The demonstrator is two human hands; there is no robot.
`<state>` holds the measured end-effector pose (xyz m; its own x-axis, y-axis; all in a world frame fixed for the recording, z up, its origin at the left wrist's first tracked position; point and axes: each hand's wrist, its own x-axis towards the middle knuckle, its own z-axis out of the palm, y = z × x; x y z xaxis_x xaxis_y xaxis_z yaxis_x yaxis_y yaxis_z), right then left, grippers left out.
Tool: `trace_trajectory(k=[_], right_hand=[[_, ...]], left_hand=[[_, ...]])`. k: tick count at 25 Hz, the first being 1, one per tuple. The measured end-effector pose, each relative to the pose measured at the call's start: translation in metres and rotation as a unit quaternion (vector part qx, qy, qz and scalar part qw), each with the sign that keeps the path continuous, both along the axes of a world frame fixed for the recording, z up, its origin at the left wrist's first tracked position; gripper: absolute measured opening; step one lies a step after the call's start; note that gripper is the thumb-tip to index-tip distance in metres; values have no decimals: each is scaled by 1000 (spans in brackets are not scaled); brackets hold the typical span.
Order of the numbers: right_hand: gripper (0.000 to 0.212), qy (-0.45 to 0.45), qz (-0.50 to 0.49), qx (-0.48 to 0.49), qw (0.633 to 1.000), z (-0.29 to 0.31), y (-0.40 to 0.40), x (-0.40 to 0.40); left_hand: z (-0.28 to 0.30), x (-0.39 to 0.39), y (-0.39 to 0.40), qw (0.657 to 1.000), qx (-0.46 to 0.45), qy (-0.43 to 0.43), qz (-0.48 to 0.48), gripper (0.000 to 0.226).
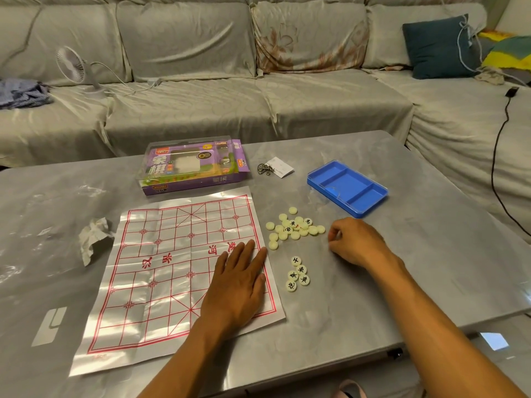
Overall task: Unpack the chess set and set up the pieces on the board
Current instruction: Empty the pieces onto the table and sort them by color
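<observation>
On the grey marbled table the paper board lies unfolded, and the left hand rests flat on its right edge with straight fingers, probably to pin the creased sheet down. Just right of the board sits a heap of cream pieces, mostly blank side up; 4 more lie face up nearer the person (likely sorted already). Beside the heap, the right hand has its fingers curled, seemingly pinching a piece, though I cannot tell for sure. No piece stands on the board yet. Behind are the purple box, a blue tray, crumpled tissue and a grey-covered sofa with a small fan.
</observation>
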<state>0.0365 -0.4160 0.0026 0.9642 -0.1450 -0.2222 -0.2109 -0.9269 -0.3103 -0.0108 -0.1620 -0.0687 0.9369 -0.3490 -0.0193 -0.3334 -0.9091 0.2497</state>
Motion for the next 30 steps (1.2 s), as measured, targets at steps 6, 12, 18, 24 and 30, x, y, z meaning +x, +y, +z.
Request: trace_trajectory(k=[6, 12, 18, 24, 30], right_hand=[[18, 55, 152, 141, 977, 1, 29, -6], [17, -103, -87, 112, 985, 24, -47, -1], [12, -32, -77, 57, 995, -2, -39, 0], [34, -23, -121, -78, 989, -9, -16, 7], [18, -33, -158, 116, 980, -11, -23, 13]], left_hand=[[2, -1, 0, 1000, 1, -8, 0, 74], [0, -1, 0, 1000, -2, -13, 2, 73], [0, -1, 0, 1000, 2, -15, 4, 70], [1, -1, -1, 1000, -5, -13, 7, 74], [1, -1, -2, 1000, -10, -12, 11, 80]])
